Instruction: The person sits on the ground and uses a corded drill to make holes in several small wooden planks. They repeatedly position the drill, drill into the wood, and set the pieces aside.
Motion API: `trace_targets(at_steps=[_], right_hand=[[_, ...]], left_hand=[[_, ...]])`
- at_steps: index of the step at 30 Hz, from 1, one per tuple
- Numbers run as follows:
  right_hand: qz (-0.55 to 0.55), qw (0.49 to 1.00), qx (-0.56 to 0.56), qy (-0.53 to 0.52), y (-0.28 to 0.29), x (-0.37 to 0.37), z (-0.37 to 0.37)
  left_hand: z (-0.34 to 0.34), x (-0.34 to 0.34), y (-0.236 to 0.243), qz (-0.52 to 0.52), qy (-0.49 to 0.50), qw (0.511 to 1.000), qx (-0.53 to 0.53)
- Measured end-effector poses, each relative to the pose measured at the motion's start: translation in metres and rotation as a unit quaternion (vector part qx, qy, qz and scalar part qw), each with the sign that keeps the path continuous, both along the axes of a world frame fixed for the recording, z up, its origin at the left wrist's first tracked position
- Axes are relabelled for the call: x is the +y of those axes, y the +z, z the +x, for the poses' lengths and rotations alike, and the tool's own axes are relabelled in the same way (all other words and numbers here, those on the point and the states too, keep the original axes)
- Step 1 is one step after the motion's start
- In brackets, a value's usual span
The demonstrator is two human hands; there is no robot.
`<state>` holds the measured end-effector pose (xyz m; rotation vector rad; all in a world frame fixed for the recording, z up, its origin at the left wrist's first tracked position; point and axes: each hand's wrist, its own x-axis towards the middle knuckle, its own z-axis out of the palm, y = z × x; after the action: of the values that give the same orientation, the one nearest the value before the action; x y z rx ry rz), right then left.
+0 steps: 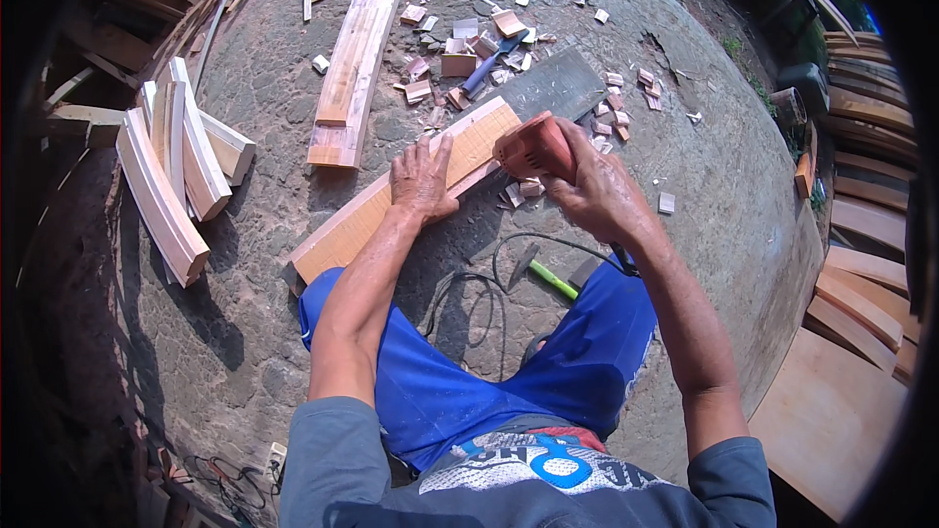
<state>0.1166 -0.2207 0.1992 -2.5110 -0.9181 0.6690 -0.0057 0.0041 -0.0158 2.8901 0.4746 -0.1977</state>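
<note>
My right hand (pixel 597 186) grips a red corded power tool (pixel 536 145) at the upper end of a long light wooden board (pixel 347 233). My left hand (pixel 421 184) holds that board near its middle, fingers over its top and thumb at the side. The board lies diagonally, its lower end by my left knee and its upper part on a dark grey plank (pixel 567 78). A blue-handled tool (pixel 481 73) lies among small wood offcuts (pixel 460 64) beyond it. A black cable (pixel 497 264) loops between my legs beside a hammer with a green handle (pixel 550 279).
Cut timber pieces (pixel 156 181) lie at the left, and another long board (pixel 342 88) lies further forward on the rough concrete floor (pixel 714 235). Stacked wood (pixel 871 215) and a large pale panel (pixel 822 411) line the right edge. Cables (pixel 245 489) lie at the lower left.
</note>
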Motion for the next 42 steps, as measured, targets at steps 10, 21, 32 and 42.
trace_targets(at_steps=[10, 21, 32, 42], right_hand=[[0.005, 1.000, -0.005, 0.001, -0.003, -0.001, 0.000], [0.027, 0.999, -0.017, 0.013, -0.010, -0.005, 0.001], [0.036, 0.999, -0.002, 0.009, -0.007, -0.005, -0.001], [0.020, 1.000, 0.021, -0.009, -0.006, -0.003, 0.001]], left_hand=[[0.000, 0.000, -0.002, 0.002, 0.001, 1.000, -0.003], [0.000, 0.000, 0.001, 0.008, 0.000, 1.000, 0.006], [0.002, 0.001, -0.004, -0.011, 0.006, 0.999, 0.031], [0.002, 0.002, -0.004, -0.013, 0.005, 0.999, 0.033]])
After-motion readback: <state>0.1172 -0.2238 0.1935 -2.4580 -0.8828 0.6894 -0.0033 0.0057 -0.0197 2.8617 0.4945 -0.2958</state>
